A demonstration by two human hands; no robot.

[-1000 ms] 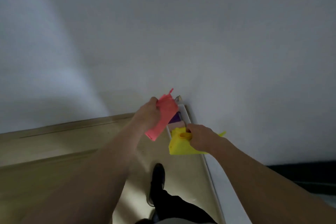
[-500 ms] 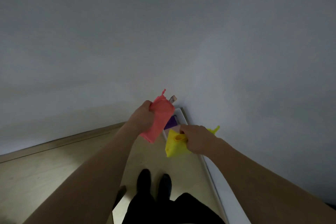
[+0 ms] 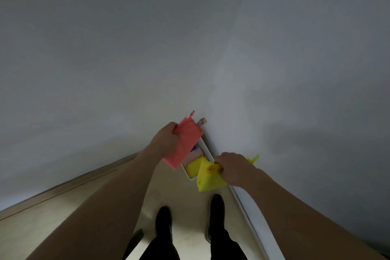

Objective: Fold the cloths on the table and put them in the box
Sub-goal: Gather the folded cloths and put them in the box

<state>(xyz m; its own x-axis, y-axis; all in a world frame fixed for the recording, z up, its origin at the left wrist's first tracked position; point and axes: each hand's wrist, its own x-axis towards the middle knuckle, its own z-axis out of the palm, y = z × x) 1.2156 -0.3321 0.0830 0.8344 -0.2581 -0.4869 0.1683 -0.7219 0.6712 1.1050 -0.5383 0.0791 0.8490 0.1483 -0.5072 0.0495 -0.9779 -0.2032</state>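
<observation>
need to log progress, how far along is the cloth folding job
Done: the box on the floor already holds folded cloths, yellow, pink and purple. In hand: the left hand holds a folded pink cloth, the right hand a yellow cloth, both above the box. Left: dropping both in. The table is out of view.

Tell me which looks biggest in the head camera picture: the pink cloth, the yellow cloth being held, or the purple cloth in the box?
1. Pink cloth, held by the left hand.
2. Yellow cloth, held by the right hand; partly hidden, so it may be close to the pink one.
3. Purple cloth in the box: only a sliver shows.
</observation>
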